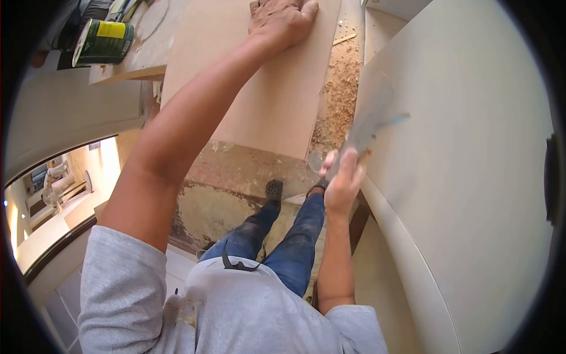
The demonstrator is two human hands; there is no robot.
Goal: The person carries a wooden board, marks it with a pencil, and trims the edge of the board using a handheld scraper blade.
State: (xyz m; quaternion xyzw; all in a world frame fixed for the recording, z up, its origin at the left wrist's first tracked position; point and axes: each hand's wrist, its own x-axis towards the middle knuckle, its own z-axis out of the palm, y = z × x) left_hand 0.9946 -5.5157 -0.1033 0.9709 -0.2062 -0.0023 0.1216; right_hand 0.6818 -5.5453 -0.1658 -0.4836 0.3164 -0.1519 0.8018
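My left hand (284, 21) rests flat on a smooth, light brown wooden board (271, 112); the fingertips are cut off at the top of the view. To the right of the board, my right hand (343, 186) is wrapped round a long grey hand tool (367, 121). Motion smears the tool, so its exact kind is unclear; a light blue bit sticks out on its right side. It appears raised off the board, over the strip beside it.
Wood shavings (343, 88) and a thin wood strip (344, 39) lie along the board's right edge. A large pale panel (466, 153) fills the right side. A green can with a yellow label (105, 42) stands on a bench (150, 41) at upper left.
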